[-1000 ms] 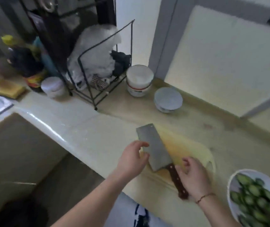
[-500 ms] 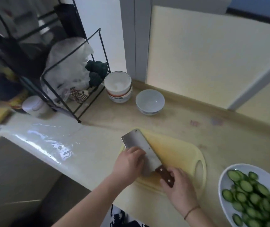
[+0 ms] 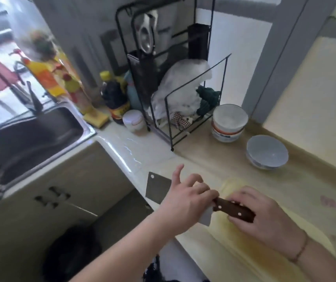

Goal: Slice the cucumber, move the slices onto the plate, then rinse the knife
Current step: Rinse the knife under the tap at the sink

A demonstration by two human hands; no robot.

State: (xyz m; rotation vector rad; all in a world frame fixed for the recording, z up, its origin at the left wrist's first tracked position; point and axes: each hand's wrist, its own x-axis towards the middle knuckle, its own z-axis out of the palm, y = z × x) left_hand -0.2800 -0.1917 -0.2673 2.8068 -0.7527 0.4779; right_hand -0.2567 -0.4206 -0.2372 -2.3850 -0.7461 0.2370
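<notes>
- The knife (image 3: 159, 189), a broad cleaver with a dark riveted wooden handle, is held level at the near edge of the counter (image 3: 214, 159), its blade pointing left and jutting out past the counter's edge.
- The right hand (image 3: 265, 216) wraps around the handle, fingers curled over its top and clamped on it.
- The left hand (image 3: 185, 198) lies over the blade where it meets the handle, fingers bent across the steel, the index finger lifted and pointing away; whether it truly grips the blade I cannot tell.
- A pale yellow cutting board (image 3: 244, 251) lies on the counter beneath and to the right of both hands.
- Farther back on the counter stand a grey bowl (image 3: 267, 152) and, to its left, a white tub (image 3: 229, 123).
- A black wire rack (image 3: 183, 102) stands left of the tub, with white and dark cloths in it.
- The steel sink (image 3: 34, 137) sits at far left, with bottles and a yellow sponge (image 3: 96, 118) along its right rim.
</notes>
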